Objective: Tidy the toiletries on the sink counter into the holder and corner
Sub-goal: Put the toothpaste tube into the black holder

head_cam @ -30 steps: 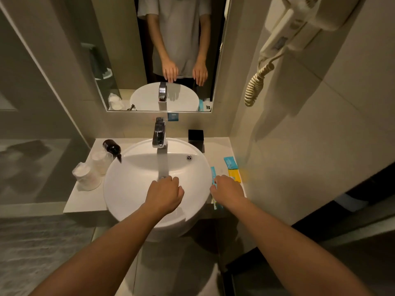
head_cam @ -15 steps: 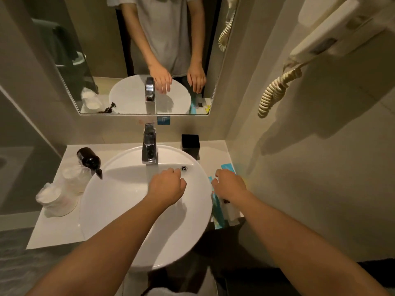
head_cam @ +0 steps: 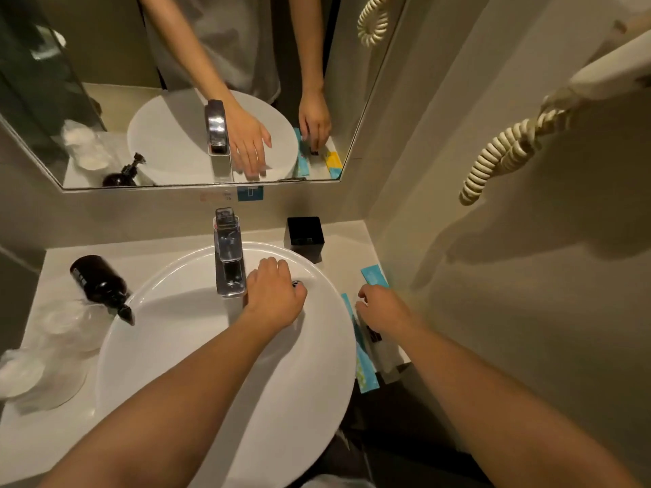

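The right hand covers part of the packets beneath it. The left hand hides most of the drain. The wrapped cups are blurred.

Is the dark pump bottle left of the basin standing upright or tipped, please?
Tipped. The dark pump bottle leans toward the basin, its pump head reaching over the rim, its base back on the counter.

Both forearms bare all the way up, nothing on the wrists or hands. Mirror shows a plain grey short-sleeved tee.
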### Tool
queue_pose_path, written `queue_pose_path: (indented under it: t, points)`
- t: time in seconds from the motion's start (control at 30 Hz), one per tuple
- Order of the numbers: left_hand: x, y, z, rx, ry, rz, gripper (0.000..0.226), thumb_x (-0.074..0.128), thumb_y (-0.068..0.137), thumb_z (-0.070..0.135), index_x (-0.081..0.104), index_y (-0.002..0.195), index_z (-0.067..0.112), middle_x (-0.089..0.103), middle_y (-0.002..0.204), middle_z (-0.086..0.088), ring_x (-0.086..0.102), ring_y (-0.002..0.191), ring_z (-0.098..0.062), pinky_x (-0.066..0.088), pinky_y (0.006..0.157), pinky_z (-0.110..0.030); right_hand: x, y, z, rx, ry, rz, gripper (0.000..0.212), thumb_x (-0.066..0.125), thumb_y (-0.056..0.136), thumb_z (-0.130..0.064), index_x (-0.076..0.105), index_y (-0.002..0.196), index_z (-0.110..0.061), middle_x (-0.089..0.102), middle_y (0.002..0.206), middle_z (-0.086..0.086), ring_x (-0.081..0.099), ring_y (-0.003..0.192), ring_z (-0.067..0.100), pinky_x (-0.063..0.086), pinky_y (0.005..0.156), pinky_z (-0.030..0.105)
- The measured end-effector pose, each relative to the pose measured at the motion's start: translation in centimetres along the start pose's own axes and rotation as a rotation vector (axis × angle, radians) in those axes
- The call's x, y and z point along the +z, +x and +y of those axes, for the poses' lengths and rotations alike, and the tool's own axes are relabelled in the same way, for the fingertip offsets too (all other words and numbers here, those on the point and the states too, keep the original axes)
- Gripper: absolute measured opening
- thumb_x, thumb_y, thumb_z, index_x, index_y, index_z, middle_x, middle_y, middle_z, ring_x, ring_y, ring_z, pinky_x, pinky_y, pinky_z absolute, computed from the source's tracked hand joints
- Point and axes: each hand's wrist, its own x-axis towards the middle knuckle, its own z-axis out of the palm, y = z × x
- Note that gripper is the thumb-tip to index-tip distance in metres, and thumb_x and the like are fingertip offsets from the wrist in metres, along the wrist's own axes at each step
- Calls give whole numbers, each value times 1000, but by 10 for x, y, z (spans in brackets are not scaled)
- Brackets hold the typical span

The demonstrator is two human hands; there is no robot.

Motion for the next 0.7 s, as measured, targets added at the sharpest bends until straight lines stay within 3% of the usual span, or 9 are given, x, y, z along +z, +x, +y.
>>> queue_pose_path:
  t: [0.1, 0.2, 0.47, 0.7]
  points:
    - [10, 9, -2, -19, 3, -9, 58, 43, 97, 44, 43, 138, 3, 45, 143, -18, 37, 136, -34, 32, 114, -47, 7, 8, 5, -10, 8, -63, 36, 47, 101, -25, 55, 132, -8, 65, 125, 14, 65, 103, 30, 55, 84, 39]
    - [23, 18, -6, -70, -1, -37, 74, 44, 97, 48, 28, 151, 0, 26, 162, -21, 17, 152, -36, 18, 124, -48, 14, 22, 9, 0, 0, -102, 32, 47, 101, -25, 57, 126, -8, 68, 116, 14, 65, 97, 30, 55, 79, 39]
    - [44, 21, -7, -136, 27, -24, 85, 25, 101, 59, -1, 159, 3, -3, 170, -17, -8, 157, -30, -7, 126, -44, 27, 43, 6, 9, 25, -141, 25, 59, 93, -38, 54, 98, -14, 65, 101, 9, 61, 87, 27, 53, 73, 39]
    - [58, 27, -11, -159, 88, -38, 89, 8, 97, 70, -12, 159, 8, -12, 170, -13, -15, 156, -29, -16, 121, -42, 38, 54, 1, 79, 124, -153, 28, 66, 86, -37, 48, 91, -16, 59, 90, 6, 59, 83, 28, 44, 66, 34]
